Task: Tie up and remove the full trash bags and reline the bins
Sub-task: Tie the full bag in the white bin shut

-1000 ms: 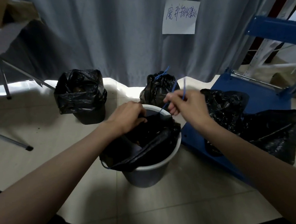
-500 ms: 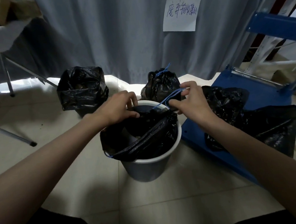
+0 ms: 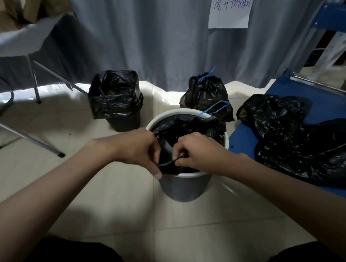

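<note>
A folding table (image 3: 1,45) is standing far left of the white-rimmed bin (image 3: 185,184), with a second bin (image 3: 122,120), lined in black, sitting between them, back-left of the white-rimmed bin. The left hand (image 3: 137,150) is reaching over the white-rimmed bin's near-left rim, fingers curled and pinching the black trash bag (image 3: 185,129) gathered inside that bin. The right hand (image 3: 199,152) is working just beside it, thumb and fingers pinching the same bag's near edge. A blue drawstring (image 3: 216,108) is looping over the bin's far rim. A tied bag (image 3: 205,93) is sitting behind the bin. Loose black bags (image 3: 308,141) are lying on a blue platform (image 3: 316,87) right of the bin.
</note>
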### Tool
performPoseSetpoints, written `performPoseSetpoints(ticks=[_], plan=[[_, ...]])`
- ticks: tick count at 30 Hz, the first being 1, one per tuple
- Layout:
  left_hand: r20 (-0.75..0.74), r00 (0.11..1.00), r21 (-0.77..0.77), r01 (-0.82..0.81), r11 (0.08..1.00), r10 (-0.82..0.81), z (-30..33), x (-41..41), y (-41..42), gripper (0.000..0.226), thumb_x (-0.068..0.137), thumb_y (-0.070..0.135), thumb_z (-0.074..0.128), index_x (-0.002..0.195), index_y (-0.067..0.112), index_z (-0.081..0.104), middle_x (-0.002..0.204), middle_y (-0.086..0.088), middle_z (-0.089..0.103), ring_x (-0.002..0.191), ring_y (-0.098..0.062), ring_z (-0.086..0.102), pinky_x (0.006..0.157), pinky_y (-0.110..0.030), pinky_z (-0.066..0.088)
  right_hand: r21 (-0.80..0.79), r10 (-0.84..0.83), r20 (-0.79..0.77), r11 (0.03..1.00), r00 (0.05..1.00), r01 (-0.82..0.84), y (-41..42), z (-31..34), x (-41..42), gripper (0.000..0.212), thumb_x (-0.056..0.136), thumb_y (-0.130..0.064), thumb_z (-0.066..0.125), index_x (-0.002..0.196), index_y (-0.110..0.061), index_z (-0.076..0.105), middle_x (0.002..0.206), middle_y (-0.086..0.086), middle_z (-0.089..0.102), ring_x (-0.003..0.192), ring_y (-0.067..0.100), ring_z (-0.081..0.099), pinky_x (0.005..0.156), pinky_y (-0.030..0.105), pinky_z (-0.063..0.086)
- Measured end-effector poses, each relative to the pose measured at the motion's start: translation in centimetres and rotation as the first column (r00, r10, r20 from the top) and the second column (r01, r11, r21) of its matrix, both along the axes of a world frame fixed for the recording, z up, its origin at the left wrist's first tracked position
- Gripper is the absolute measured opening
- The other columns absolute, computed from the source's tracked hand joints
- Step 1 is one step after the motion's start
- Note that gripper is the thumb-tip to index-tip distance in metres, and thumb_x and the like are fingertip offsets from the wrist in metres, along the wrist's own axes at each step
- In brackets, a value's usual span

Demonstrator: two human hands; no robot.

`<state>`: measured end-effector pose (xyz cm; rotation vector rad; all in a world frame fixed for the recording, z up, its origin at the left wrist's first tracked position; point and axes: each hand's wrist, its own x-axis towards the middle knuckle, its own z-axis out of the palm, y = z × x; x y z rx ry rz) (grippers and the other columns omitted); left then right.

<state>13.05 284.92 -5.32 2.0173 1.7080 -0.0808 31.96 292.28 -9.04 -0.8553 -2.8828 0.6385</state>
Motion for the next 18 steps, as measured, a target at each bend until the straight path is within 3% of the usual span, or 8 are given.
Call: performPoseSetpoints(ticks=[2, 4, 11, 15, 18], plan=[[-0.089, 0.996, 0.049, 0.027, 0.998, -0.022, -0.3, 0.1, -0.2, 0.017, 0.068, 0.037, 0.084, 0.075, 0.027, 0.072, 0.066, 0.014, 0.064, 0.067, -0.005, 0.060, 0.062, -0.024, 0.049, -0.011, -0.066, 0.000, 0.998, 0.998, 0.066, 0.6, 0.0, 0.3, 0.012, 0.080, -0.027, 0.072, 0.074, -0.032, 0.064, 0.078, -0.012, 0.065, 0.084, 0.012, 0.063, 0.073, 0.030, 0.049], [-0.059, 0.998, 0.118, 0.015, 0.993, -0.008, -0.3, -0.1, -0.3, 0.008, 0.073, 0.025, 0.079, 0.075, 0.027, 0.071, 0.063, 0.015, 0.061, 0.064, -0.005, 0.060, 0.063, -0.026, 0.051, -0.041, -0.107, -0.001, 0.993, 0.994, 0.107, 1.3, 0.3, 0.6, 0.018, 0.077, -0.024, 0.073, 0.067, -0.032, 0.061, 0.071, -0.013, 0.063, 0.078, 0.009, 0.062, 0.073, 0.033, 0.052], [0.231, 0.972, 0.329, -0.111, 0.938, 0.034, 1.0, 0.2, 0.0, 0.005, 0.079, 0.024, 0.079, 0.076, 0.022, 0.076, 0.071, 0.009, 0.070, 0.066, -0.003, 0.060, 0.060, -0.009, 0.038, -0.173, -0.099, -0.177, 0.983, 0.979, 0.068, 0.3, 1.1, 0.1, 0.016, 0.076, -0.033, 0.081, 0.072, -0.023, 0.069, 0.064, -0.008, 0.068, 0.056, -0.001, 0.056, 0.068, 0.032, 0.052], [0.351, 0.935, 0.389, -0.196, 0.900, 0.051, 1.2, 0.8, 0.1, 0.005, 0.080, 0.021, 0.079, 0.076, 0.021, 0.076, 0.075, 0.011, 0.068, 0.068, -0.002, 0.059, 0.062, -0.009, 0.038, -0.208, -0.191, -0.280, 0.969, 0.941, 0.135, 0.3, -0.4, 0.0, 0.023, 0.075, -0.033, 0.082, 0.063, -0.027, 0.063, 0.061, -0.006, 0.066, 0.055, 0.002, 0.055, 0.063, 0.032, 0.050], [0.524, 0.843, 0.373, -0.353, 0.858, 0.119, 1.5, 0.8, 0.2, 0.006, 0.080, 0.019, 0.079, 0.076, 0.021, 0.076, 0.079, 0.007, 0.071, 0.070, -0.011, 0.065, 0.066, -0.020, 0.048, -0.207, -0.244, -0.185, 0.957, 0.952, 0.205, 0.9, -3.0, 0.9, 0.033, 0.073, -0.033, 0.083, 0.057, -0.025, 0.055, 0.057, -0.004, 0.061, 0.057, 0.005, 0.056, 0.065, 0.035, 0.051]])
